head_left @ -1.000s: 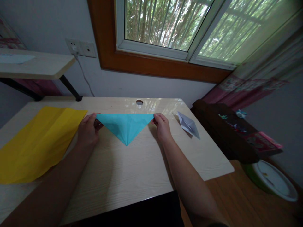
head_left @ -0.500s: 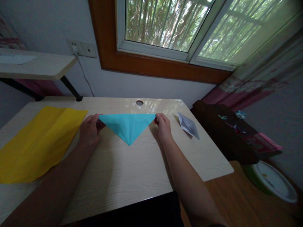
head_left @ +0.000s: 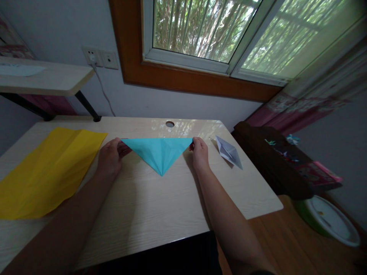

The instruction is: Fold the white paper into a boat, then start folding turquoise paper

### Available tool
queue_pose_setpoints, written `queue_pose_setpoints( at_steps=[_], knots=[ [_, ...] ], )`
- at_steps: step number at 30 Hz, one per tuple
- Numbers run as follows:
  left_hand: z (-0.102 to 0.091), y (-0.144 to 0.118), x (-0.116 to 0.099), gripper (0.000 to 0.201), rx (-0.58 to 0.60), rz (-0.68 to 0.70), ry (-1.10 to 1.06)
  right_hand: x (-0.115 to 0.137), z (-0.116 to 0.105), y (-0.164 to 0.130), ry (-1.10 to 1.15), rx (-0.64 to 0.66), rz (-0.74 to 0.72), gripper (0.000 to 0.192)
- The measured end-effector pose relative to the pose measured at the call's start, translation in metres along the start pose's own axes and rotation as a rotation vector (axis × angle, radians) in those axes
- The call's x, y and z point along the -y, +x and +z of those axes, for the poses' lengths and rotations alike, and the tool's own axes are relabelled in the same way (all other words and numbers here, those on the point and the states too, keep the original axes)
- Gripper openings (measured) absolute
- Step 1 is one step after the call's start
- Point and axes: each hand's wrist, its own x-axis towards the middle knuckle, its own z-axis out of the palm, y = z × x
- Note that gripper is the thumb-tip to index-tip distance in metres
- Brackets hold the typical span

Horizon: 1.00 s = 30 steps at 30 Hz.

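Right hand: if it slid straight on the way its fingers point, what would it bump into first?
The right hand points away and slightly left, past the blue paper's corner. Beyond lies bare table, then probably the wall; the cable hole lies further left.

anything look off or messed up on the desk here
Nothing stands out. The blue paper triangle lies flat, pinched at its corners by the left hand and right hand. The yellow sheet only shows fold creases.

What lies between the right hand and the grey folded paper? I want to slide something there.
Only bare table, in the head view, between right hand and grey paper.
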Motion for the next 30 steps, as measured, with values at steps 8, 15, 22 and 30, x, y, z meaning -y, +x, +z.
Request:
queue_pose_setpoints(
  at_steps=[8, 15, 22, 30],
  knots=[
    [-0.009, 0.007, 0.001, 0.019, -0.089, 0.275, 0.138, -0.003, -0.002, 0.002, -0.019, 0.004, 0.036, 0.037],
    [-0.006, -0.015, -0.005, 0.032, 0.349, 0.815, 0.869, -0.009, -0.002, 0.004, -0.159, 0.094, 0.054, 0.031],
    [0.004, -0.027, 0.026, 0.052, 0.852, 0.866, 1.316, 0.0, -0.004, -0.003, -0.67, -0.006, -0.368, 0.026],
    [0.003, -0.027, 0.031, 0.052, 0.875, 0.874, 1.49, 0.012, 0.036, -0.042, -0.824, 0.766, -0.65, 0.039]
  ],
)
